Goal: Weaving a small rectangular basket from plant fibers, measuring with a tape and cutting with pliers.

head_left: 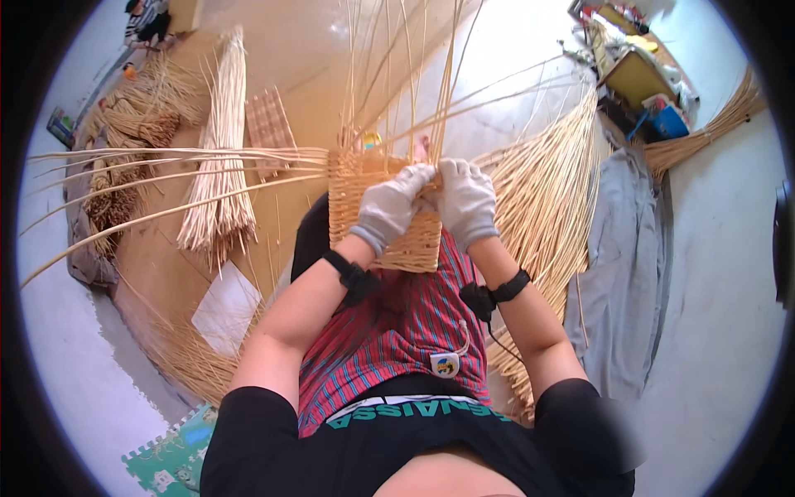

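A part-woven wicker basket (345, 199) with square sides rests over my lap, long unwoven rods (273, 156) fanning out to the left and upward. My left hand (391, 205), in a grey-white work glove, is closed on the basket near its upper edge, fingers bent over the weave. Right beside it my right hand (469, 203), gloved alike, has its fingers curled at the basket's right corner, where upright rods (447, 83) rise. The fingertips of both hands meet there. What exactly the right fingers pinch is mostly hidden; it looks like a wicker rod.
A large spread of loose rods (546, 207) lies at the right, near a grey cloth (617, 273). Leftward are a tied rod bundle (222, 149), a flat woven panel (270, 128) and a white sheet (228, 308). A cluttered table (638, 79) stands far right; another person (147, 21) is far left.
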A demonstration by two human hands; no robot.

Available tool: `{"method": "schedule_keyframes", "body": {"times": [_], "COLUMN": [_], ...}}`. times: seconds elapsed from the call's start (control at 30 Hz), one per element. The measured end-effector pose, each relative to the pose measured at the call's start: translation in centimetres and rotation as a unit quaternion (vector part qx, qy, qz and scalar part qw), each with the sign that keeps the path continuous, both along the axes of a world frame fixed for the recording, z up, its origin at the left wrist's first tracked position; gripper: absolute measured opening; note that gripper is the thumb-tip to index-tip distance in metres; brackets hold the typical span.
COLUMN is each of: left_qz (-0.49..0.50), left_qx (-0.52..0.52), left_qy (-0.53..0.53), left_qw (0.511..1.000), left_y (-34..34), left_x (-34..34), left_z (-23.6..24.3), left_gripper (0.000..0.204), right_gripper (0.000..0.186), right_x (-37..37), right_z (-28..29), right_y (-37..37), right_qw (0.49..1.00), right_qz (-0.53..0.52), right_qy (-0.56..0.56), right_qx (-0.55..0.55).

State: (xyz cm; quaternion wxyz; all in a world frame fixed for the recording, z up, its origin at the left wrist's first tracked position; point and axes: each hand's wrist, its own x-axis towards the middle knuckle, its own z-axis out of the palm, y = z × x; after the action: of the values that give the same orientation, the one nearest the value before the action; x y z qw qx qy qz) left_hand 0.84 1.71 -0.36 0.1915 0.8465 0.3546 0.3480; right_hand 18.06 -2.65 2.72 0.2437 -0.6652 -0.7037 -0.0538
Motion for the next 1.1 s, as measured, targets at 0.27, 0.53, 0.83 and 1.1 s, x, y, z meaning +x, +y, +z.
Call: {"method": "schedule_keyframes", "body": {"times": [0.27,0.53,0.83,1.1], "left_qz": [0.128,0.119,0.039,0.478], "left_qx": [0.033,0.003,0.092,-0.229], "left_qy": [0.012,0.036,-0.006,-0.051], "left_qw": [0.991,0.992,0.995,0.846], "left_y": [0.4,1.6,-1.2,-19.5], "left_x": [-6.4,-5.8,-9.1,-41.8], "left_z": [-1.3,-4.8,-2.0,-21.0], "left_gripper": [0.033,0.034,0.038,0.032], "right_gripper": [0.052,0.053,0.045,0.054], "right_x": [-5.4,-7.5,-7.8,-5.8], "right_z": [-3.0,-5.9,-5.6,-7.0], "right_y": [-0.7,2.1,3.0,-1.2], "right_qw": [0.995,0.998,0.998,0.993], "right_qz": [0.025,-0.002,0.001,0.026], "right_qy": [-0.011,-0.033,-0.045,0.005], "right_qx": [0.1,0.054,0.045,0.116]}}
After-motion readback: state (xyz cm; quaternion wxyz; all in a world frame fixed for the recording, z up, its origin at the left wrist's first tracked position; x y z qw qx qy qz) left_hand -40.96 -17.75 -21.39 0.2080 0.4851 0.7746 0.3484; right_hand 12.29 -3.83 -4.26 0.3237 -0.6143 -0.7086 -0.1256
